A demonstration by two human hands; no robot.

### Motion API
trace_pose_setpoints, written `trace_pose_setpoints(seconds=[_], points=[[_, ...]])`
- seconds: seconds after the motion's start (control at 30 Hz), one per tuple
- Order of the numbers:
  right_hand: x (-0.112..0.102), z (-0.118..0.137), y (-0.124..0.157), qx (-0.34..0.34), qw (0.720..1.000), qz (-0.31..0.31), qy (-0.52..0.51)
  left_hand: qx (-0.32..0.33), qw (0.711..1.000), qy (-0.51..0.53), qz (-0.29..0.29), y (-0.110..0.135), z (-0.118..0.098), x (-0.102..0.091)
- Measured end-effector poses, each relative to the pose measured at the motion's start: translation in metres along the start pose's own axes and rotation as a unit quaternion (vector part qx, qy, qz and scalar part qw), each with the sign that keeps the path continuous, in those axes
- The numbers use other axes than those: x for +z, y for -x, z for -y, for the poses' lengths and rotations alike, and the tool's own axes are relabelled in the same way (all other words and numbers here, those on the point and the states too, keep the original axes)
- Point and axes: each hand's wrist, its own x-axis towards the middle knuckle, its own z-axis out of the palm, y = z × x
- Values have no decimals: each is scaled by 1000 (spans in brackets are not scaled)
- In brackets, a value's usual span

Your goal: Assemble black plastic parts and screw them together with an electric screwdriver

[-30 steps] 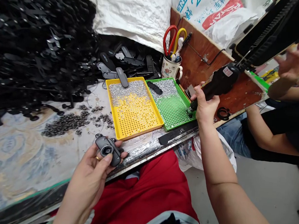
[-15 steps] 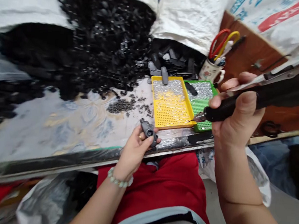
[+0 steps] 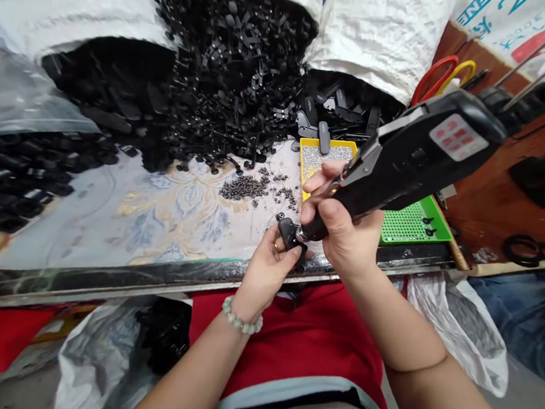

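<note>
My left hand grips a small black plastic part at the table's front edge. Wrapped round a black electric screwdriver, my right hand tilts the tool down to the left. Its tip meets the plastic part or sits just over it; the exact contact is hidden. Behind my right hand lies a yellow tray of small silvery screws, partly covered by the hand and tool. A green perforated tray with a few small black pieces shows to the right.
A large heap of black plastic parts spills from white sacks at the back. Small dark metal pieces lie scattered on the tabletop. Red-handled scissors stand behind the screwdriver. A black ring lies on the right.
My right hand has brought the screwdriver left from the yellow tray to the plastic part in my left hand. The camera view has shifted a little too.
</note>
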Motion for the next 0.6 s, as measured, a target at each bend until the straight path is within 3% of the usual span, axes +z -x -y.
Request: trace_pose_setpoints(seconds=[0.2, 0.4, 0.6], points=[[5, 0, 5, 21, 1000, 0, 2, -1, 1000, 9, -8, 0, 0, 2], [6, -7, 11, -17, 999, -20, -43, 26, 1000, 6, 9, -2, 3, 0], [-2, -1, 8, -19, 997, 60, -47, 46, 997, -57, 24, -4, 6, 6]])
